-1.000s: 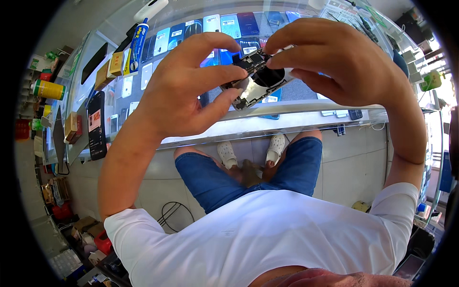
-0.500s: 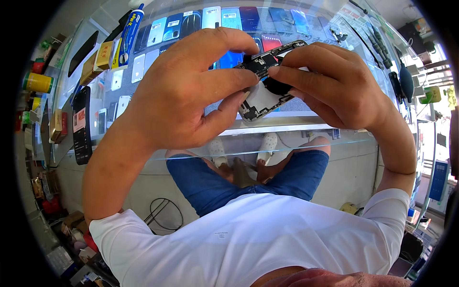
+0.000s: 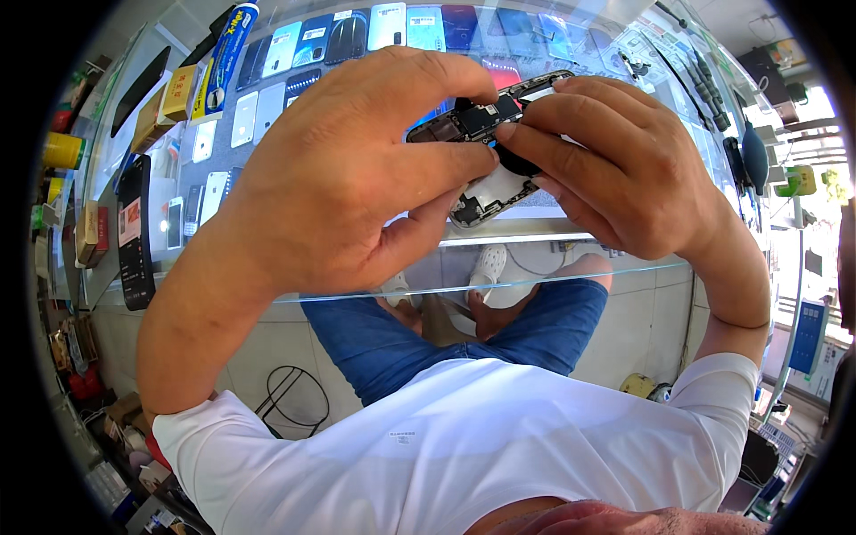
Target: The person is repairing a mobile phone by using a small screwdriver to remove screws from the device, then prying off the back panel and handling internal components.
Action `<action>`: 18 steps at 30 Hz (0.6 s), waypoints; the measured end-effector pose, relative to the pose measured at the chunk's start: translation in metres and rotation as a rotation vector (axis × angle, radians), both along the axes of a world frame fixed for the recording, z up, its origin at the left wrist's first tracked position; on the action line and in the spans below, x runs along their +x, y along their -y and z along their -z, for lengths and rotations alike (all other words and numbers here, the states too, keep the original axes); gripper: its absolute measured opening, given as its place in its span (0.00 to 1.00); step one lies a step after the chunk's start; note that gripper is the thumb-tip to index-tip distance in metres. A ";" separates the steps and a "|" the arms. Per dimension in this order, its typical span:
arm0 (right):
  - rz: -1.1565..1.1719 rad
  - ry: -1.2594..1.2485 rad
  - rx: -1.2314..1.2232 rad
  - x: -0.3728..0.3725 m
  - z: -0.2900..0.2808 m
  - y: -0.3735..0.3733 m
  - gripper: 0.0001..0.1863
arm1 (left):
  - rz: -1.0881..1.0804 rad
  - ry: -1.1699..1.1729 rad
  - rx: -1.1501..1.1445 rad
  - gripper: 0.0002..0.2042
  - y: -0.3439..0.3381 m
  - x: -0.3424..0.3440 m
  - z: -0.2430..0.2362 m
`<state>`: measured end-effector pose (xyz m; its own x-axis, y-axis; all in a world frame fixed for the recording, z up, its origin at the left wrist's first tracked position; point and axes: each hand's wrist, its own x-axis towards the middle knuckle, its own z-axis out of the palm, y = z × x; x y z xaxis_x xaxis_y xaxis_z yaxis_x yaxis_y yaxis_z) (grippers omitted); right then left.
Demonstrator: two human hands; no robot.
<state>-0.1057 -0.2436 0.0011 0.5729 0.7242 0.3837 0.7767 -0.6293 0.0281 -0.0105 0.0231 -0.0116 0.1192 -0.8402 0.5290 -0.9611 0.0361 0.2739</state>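
Observation:
An opened phone (image 3: pixel 489 192), its inner parts bare, is held up over the glass counter between my two hands. Its lower end is a pale, silvery plate with dark parts along the rim. Across its upper part lies a dark board-like piece (image 3: pixel 482 118), which reaches left between the fingers of my left hand (image 3: pixel 339 160). That hand is closed on the phone's left side, thumb and fingertips at the dark piece. My right hand (image 3: pixel 624 160) is closed on the right side, fingertips pressed at the middle. The fingers hide much of the phone, including exactly where they grip.
Several phones lie in rows under the glass counter (image 3: pixel 499 276). A blue and yellow tube (image 3: pixel 230 55) and small boxes (image 3: pixel 181 92) stand at the left. A black phone (image 3: pixel 135 227) with a lit screen lies near the left edge. Tools (image 3: pixel 704 89) lie at the right.
The dark piece now shows further left between my left fingers, seemingly turned a little against the phone. Both hands keep their grip. The whole view has shifted slightly.

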 end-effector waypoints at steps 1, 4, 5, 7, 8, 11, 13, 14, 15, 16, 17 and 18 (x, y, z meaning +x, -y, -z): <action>0.003 0.000 -0.002 0.000 0.000 0.000 0.25 | -0.002 -0.003 0.008 0.19 -0.001 -0.001 0.000; 0.012 -0.017 -0.006 -0.003 -0.002 -0.002 0.24 | -0.006 -0.014 0.022 0.20 0.000 -0.002 0.000; 0.017 -0.026 -0.007 -0.003 -0.002 -0.002 0.24 | -0.006 -0.017 0.025 0.20 0.000 -0.002 0.000; 0.022 -0.019 -0.008 -0.004 -0.003 -0.002 0.24 | -0.016 -0.014 0.039 0.21 0.001 -0.003 0.000; 0.021 -0.015 -0.007 -0.004 -0.003 -0.003 0.23 | -0.023 -0.011 0.047 0.21 0.000 -0.004 -0.001; 0.031 -0.004 0.027 -0.005 0.000 -0.003 0.24 | -0.044 0.022 0.082 0.21 0.000 -0.006 -0.003; 0.022 0.006 0.040 -0.004 0.002 -0.003 0.24 | -0.040 0.018 0.074 0.22 0.001 -0.006 -0.001; 0.017 0.013 0.048 -0.003 0.003 -0.003 0.24 | -0.038 0.017 0.071 0.22 0.001 -0.006 -0.001; 0.010 0.015 0.029 -0.003 0.002 -0.003 0.24 | -0.039 0.020 0.071 0.22 0.001 -0.006 -0.001; 0.002 0.018 0.011 -0.003 0.001 -0.002 0.24 | -0.039 0.023 0.072 0.22 0.001 -0.006 -0.001; -0.004 0.019 -0.008 -0.003 0.001 -0.001 0.24 | -0.038 0.025 0.072 0.22 0.001 -0.006 -0.001; -0.002 0.022 -0.006 -0.003 0.002 -0.001 0.24 | -0.040 0.024 0.075 0.22 0.001 -0.006 -0.001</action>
<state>-0.1087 -0.2422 -0.0006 0.5632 0.7275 0.3920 0.7768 -0.6278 0.0491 -0.0163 0.0220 -0.0108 0.1414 -0.8722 0.4682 -0.9676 -0.0218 0.2516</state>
